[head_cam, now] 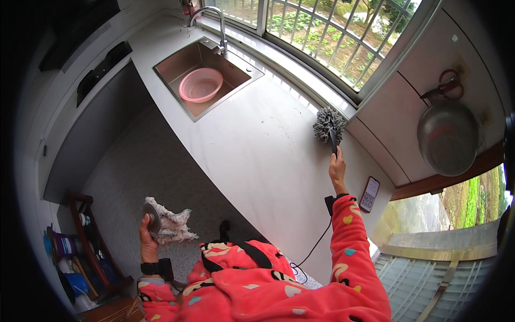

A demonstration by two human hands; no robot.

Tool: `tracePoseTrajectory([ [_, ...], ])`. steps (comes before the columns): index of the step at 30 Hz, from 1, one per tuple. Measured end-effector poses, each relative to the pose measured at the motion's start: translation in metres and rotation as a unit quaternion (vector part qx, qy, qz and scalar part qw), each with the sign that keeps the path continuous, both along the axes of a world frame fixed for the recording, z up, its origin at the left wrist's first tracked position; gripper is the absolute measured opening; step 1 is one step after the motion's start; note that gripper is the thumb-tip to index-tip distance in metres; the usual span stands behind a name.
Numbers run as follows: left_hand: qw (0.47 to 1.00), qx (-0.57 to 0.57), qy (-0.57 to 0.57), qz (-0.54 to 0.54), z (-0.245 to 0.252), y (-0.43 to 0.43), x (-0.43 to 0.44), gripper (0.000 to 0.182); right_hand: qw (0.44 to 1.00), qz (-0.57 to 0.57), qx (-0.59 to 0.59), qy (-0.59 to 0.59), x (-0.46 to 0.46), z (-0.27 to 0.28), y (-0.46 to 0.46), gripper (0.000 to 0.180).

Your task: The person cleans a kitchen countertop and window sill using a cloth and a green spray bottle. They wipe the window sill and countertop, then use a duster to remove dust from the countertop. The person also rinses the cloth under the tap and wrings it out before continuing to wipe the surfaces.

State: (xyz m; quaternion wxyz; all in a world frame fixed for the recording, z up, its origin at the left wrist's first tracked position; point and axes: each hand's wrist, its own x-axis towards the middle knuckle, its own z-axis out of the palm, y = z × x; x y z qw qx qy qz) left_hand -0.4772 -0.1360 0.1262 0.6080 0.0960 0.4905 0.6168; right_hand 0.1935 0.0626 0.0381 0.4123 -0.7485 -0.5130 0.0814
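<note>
My right hand (337,167) grips the black handle of a grey microfibre duster (329,124). The duster's fluffy head rests on the white countertop (249,161), near the corner by the window sill. Small dark crumbs lie on the counter to the left of it. Off the counter's front edge, above the floor, my left hand (149,237) holds a round metal lid or disc (153,217) together with a whitish, fluffy cloth (173,223). How the disc and cloth are joined cannot be told.
A pink plastic basin (200,85) sits in the steel sink (187,108), beside a chrome faucet (222,30). A phone (369,194) lies on the counter right of my right forearm. A metal pan (448,138) hangs on the wall. A dark wooden rack (96,237) stands at lower left.
</note>
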Motion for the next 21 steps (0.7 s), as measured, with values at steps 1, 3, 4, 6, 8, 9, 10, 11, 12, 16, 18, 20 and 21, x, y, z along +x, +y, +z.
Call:
tracePoseTrajectory([
  [1,1.0,0.003,-0.006,0.0,0.003,-0.002,0.001,0.051,1.0,-0.006,-0.021,-0.018,0.0,-0.009,0.014,0.044],
  [3,1.0,-0.001,-0.001,0.005,0.012,-0.008,0.001,0.05,0.997,-0.02,-0.068,-0.042,-0.005,-0.021,0.035,0.045],
  [4,1.0,0.006,-0.007,0.0,0.015,-0.01,0.001,0.05,0.994,-0.028,-0.095,-0.051,-0.011,-0.026,0.043,0.045],
  [6,1.0,0.002,-0.002,0.014,0.022,-0.017,0.0,0.049,0.991,-0.029,-0.118,-0.06,-0.021,-0.03,0.048,0.046],
  [8,1.0,0.007,0.0,0.028,0.025,-0.022,0.0,0.049,0.993,-0.022,-0.104,-0.06,-0.03,-0.03,0.047,0.047],
  [9,0.999,0.008,0.002,0.038,0.024,-0.024,0.001,0.049,0.992,0.005,-0.104,-0.068,-0.033,-0.028,0.044,0.047],
  [10,0.999,0.015,0.0,0.04,0.023,-0.026,0.002,0.049,0.991,0.024,-0.111,-0.072,-0.036,-0.027,0.039,0.048],
  [11,0.999,0.003,-0.004,0.047,0.021,-0.026,0.004,0.048,0.989,0.034,-0.122,-0.077,-0.04,-0.025,0.033,0.048],
  [12,0.999,0.001,-0.012,0.047,0.018,-0.026,0.006,0.048,0.985,0.052,-0.143,-0.083,-0.044,-0.024,0.027,0.05],
  [16,0.999,-0.009,-0.024,0.04,0.004,-0.017,0.018,0.046,0.979,0.11,-0.151,-0.081,-0.064,-0.016,0.004,0.053],
  [18,0.999,-0.014,-0.036,0.03,-0.001,-0.011,0.023,0.044,0.976,0.135,-0.155,-0.072,-0.074,-0.011,-0.006,0.053],
  [20,0.999,-0.023,-0.036,0.019,-0.005,-0.006,0.027,0.044,0.971,0.159,-0.164,-0.074,-0.085,-0.007,-0.015,0.053],
  [21,0.999,-0.028,-0.032,0.015,-0.007,-0.003,0.028,0.043,0.967,0.18,-0.163,-0.074,-0.091,-0.004,-0.02,0.053],
])
